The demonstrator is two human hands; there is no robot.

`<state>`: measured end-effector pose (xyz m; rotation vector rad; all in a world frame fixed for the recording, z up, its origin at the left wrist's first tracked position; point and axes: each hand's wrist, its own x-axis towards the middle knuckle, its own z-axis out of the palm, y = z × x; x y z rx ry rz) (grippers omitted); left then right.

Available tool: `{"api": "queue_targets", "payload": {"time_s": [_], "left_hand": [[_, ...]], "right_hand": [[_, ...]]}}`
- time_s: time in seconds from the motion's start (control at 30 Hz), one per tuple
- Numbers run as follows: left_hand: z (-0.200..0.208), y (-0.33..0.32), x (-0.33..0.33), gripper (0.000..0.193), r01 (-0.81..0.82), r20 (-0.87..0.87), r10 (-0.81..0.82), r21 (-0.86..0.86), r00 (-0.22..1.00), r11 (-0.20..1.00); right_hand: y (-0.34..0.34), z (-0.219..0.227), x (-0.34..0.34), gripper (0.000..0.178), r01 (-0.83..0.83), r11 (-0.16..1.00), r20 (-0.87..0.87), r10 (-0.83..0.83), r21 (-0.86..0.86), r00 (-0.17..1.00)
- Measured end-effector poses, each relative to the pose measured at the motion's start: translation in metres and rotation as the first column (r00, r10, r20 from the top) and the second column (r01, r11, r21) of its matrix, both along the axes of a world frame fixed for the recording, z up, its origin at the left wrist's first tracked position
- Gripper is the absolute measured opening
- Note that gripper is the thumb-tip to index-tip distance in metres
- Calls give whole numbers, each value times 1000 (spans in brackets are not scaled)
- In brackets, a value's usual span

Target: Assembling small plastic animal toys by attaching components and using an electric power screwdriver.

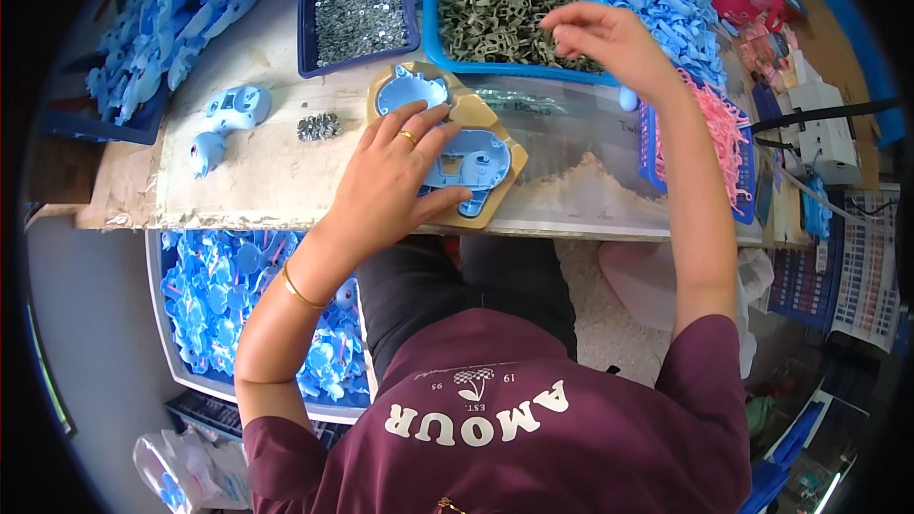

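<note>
My left hand (pixel 400 152) lies across a light-blue plastic shell half (pixel 481 160), its fingers spread and the thumb near the shell's lower part. The shell, with its hollow inside facing up, sits in a tan holding block (pixel 509 124); part of both is hidden under the hand. Over the right side of a bright-blue tray (pixel 476 67) of small olive-green clip-like parts (pixel 505 19) hovers my right hand (pixel 605 38). Its fingers are curled toward the thumb, and whatever they pinch is too small or hidden to make out.
A dark-blue bin (pixel 303 38) of small metal pieces stands left of the tray. A metal pile (pixel 319 126) and an assembled blue piece (pixel 238 107) lie on the table (pixel 276 190). Pink strips (pixel 714 133) fill a right-hand basket; blue shells (pixel 228 295) fill a crate below.
</note>
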<state>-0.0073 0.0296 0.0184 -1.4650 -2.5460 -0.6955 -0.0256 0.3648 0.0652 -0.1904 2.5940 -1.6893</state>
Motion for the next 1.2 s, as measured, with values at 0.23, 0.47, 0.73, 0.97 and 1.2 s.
{"api": "queue_targets", "payload": {"time_s": [0.23, 0.47, 0.73, 0.97, 1.2], "left_hand": [[25, 31, 16, 58, -48, 354, -54, 274, 934, 961], [15, 29, 25, 34, -156, 656, -116, 342, 746, 927], [10, 23, 21, 24, -284, 841, -201, 380, 503, 880], [11, 23, 18, 21, -364, 883, -206, 373, 422, 854], [12, 19, 8, 20, -444, 899, -155, 344, 409, 827]], "right_hand": [[-88, 19, 74, 18, -214, 972, 101, 204, 99, 974], [-26, 26, 102, 17, 155, 976, 84, -169, 156, 982], [155, -20, 95, 22, 464, 296, -448, -125, 835, 885], [156, -10, 89, 16, 475, 585, -374, -294, 657, 880], [35, 29, 75, 11, 314, 942, -53, -310, 116, 949]]}}
